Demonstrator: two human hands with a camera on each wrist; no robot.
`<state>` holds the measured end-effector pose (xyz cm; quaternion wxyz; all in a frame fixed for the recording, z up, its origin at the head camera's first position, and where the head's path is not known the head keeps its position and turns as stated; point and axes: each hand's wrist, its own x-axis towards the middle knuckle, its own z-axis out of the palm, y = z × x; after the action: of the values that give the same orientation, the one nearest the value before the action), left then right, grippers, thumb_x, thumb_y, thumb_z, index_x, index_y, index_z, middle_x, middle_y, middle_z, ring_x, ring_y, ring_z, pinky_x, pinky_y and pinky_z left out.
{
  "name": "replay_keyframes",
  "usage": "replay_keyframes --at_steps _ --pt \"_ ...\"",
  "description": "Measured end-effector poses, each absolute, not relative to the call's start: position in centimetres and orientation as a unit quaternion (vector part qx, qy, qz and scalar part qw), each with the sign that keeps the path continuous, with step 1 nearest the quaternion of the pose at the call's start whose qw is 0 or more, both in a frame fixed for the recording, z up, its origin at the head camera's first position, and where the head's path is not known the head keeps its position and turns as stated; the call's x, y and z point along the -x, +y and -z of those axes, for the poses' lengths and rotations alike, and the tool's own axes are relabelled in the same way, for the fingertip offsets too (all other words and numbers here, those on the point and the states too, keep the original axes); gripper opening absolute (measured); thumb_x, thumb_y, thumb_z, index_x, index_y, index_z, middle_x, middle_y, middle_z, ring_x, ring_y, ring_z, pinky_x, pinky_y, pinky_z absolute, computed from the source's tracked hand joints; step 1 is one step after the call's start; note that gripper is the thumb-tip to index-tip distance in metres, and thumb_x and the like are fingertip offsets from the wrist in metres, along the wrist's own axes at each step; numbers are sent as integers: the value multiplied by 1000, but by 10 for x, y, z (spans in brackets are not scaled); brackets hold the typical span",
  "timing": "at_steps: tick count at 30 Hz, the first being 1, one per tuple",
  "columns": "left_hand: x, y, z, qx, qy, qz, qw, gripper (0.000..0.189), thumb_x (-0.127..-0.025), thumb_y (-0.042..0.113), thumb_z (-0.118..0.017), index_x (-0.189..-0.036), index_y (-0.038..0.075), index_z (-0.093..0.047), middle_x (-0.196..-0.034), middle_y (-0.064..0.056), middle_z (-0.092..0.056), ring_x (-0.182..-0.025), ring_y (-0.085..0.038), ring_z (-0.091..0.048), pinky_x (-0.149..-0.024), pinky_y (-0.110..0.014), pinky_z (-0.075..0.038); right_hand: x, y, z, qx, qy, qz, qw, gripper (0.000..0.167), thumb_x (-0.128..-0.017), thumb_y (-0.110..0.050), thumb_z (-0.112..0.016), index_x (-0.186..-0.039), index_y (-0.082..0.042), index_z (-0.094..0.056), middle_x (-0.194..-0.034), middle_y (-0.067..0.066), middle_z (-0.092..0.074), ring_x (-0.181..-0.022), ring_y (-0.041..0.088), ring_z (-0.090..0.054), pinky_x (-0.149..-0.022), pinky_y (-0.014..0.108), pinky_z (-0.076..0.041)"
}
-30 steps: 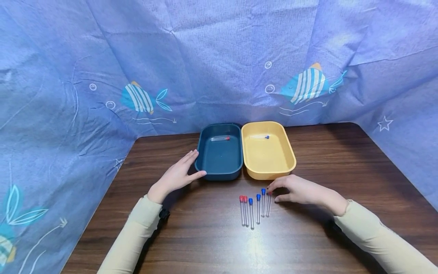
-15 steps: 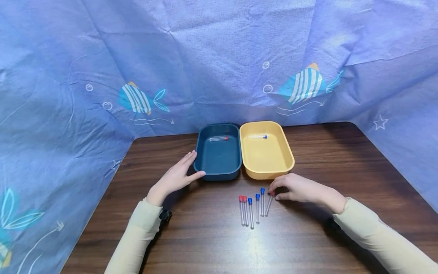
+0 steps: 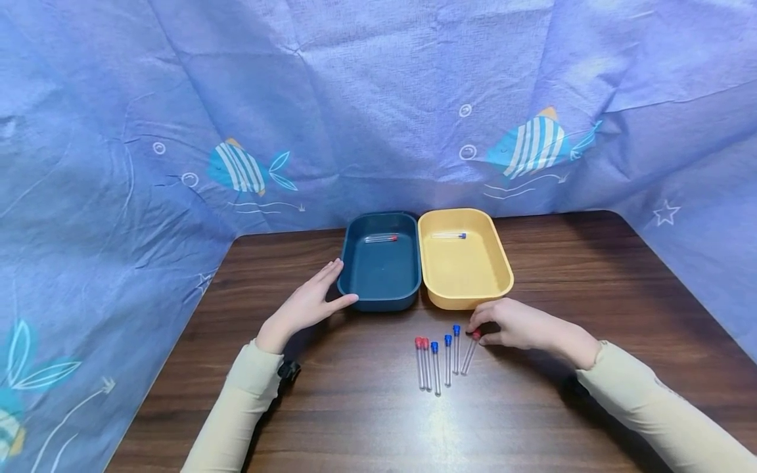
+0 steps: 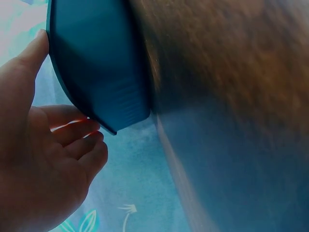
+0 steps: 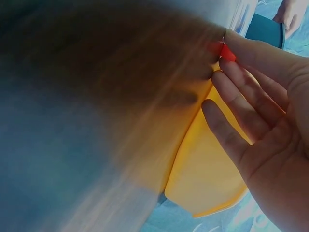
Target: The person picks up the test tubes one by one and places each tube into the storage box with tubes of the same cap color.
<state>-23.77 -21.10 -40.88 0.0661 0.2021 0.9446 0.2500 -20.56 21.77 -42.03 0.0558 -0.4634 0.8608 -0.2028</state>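
Note:
My left hand rests its nearly straight fingers and thumb on the left side of the dark teal tray; in the left wrist view the fingertips touch the tray's rim. Just below the yellow tray, my right hand pinches the red cap of a test tube lying slanted on the table. That cap shows between thumb and fingers in the right wrist view. Left of it lie three blue-capped test tubes and two red-capped test tubes, side by side.
One red-capped tube lies inside the teal tray, and one blue-capped tube inside the yellow tray. Both trays stand side by side at the back of the dark wooden table. A blue fish-print cloth hangs behind them.
The red-capped tube at the right hand has swung from nearly parallel with its neighbours to a slant, its cap shifting right with the fingers. The left hand stays at the teal tray.

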Motion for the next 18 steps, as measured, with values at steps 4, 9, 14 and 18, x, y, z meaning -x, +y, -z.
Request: replay_keyframes --at_steps 4,9,14,18 --pt "237 -210 409 -202 943 -255 68 99 -91 73 -51 -161 10 -22 -168 -6 -16 -153 -22 -16 -120 -51 -23 206 218 423 472 857 201 40 16 -84 -7 -81 -97 -15 -77 -96 -12 -67 -90 7 -63 -82 34 -56" --pt "236 -209 409 -197 944 -254 75 100 -91 74 -51 -162 11 -21 -168 -4 -15 -153 -21 -16 -120 -50 -22 206 219 424 478 856 195 32 13 -83 -8 -81 -93 -16 -77 -92 -13 -66 -88 6 -62 -80 32 -55" --pt "235 -208 407 -198 944 -254 70 100 -91 74 -53 -161 10 -22 -168 -7 -17 -153 -24 -18 -119 -52 -24 205 222 422 477 856 196 36 13 -83 -8 -81 -92 -16 -77 -90 -13 -65 -86 6 -62 -78 30 -55" --pt "236 -209 405 -196 946 -249 65 98 -91 72 -54 -161 10 -23 -167 -8 -19 -152 -25 -21 -119 -53 -25 205 223 422 479 854 201 34 13 -83 -7 -81 -91 -17 -76 -90 -13 -65 -85 6 -63 -77 29 -55"
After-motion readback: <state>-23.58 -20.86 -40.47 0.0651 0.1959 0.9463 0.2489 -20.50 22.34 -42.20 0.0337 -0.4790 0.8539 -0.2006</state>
